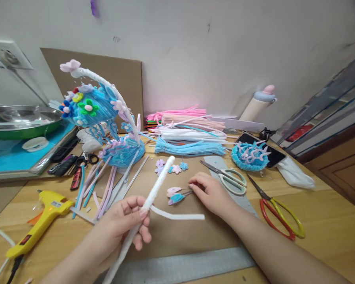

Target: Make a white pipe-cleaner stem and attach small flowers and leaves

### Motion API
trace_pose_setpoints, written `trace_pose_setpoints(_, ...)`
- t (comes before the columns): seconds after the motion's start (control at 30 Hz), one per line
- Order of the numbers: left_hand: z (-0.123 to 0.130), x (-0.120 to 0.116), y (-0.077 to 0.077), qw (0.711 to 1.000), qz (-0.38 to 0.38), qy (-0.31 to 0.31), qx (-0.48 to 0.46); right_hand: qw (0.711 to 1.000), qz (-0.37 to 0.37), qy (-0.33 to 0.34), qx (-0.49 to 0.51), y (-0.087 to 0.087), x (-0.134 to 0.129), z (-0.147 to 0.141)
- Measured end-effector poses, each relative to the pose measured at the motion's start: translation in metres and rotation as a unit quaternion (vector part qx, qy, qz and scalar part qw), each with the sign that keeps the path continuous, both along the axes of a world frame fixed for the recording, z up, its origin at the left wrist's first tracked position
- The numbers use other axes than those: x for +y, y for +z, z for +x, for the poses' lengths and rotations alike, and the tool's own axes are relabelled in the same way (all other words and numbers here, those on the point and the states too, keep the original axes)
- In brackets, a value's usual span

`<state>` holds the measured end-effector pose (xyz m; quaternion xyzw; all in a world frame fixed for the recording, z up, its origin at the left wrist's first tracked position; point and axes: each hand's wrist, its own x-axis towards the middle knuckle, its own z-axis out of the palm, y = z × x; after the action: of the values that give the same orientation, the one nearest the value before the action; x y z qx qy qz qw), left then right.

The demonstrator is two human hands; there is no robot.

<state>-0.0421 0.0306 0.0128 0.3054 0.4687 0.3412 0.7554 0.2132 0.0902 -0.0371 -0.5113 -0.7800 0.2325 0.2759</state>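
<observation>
My left hand [133, 221] is closed around a stick wrapped in white pipe cleaner [161, 181], held tilted with its tip up. A loose end of white pipe cleaner [179, 216] sticks out to the right from it. On the brown board, my right hand [207, 191] pinches the thin dark stems of a few small petal pieces [176, 197], pink, blue and lilac, which lie on the board. Just beyond them is a cluster of small fuzzy flowers [176, 169] in pink, lilac and blue, partly behind the white stick.
A blue flowered pipe-cleaner lamp shape [91, 106] stands back left. At left lies a yellow glue gun [40, 221]. Bundles of pipe cleaners [192, 148] line the back. Grey-handled scissors [232, 179], red-and-yellow scissors [279, 215] and a blue fuzzy piece [250, 159] lie right.
</observation>
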Motion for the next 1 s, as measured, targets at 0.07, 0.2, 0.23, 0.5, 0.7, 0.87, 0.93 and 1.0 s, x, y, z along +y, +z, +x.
trace_pose_setpoints(0.07,-0.003,0.001,0.002,0.999,0.005,0.039,0.008,1.0,0.004,0.003,0.009,-0.001,0.001,-0.001)
trace_pose_setpoints(0.2,-0.006,0.003,0.001,0.997,0.004,0.076,0.021,1.0,-0.014,-0.007,0.015,0.005,0.008,-0.003)
trace_pose_setpoints(0.23,-0.006,0.003,0.0,0.997,0.0,0.078,0.023,1.0,-0.018,-0.011,0.009,0.007,0.013,-0.003)
trace_pose_setpoints(0.5,0.006,-0.006,-0.017,0.997,-0.027,0.061,0.028,0.987,0.113,-0.052,-0.101,0.023,0.059,-0.011)
trace_pose_setpoints(0.7,0.002,-0.002,-0.024,0.996,-0.027,0.082,0.037,0.964,0.21,-0.024,-0.164,0.004,0.066,-0.018)
trace_pose_setpoints(0.87,-0.002,0.002,-0.023,0.991,-0.032,0.117,0.056,0.965,0.194,-0.028,-0.173,-0.011,0.069,-0.012)
trace_pose_setpoints(0.93,-0.003,0.003,-0.021,0.99,-0.033,0.125,0.059,0.968,0.187,-0.028,-0.164,-0.012,0.071,-0.009)
trace_pose_setpoints(1.0,-0.003,0.003,-0.021,0.989,-0.034,0.127,0.06,0.969,0.183,-0.036,-0.162,-0.011,0.072,-0.005)
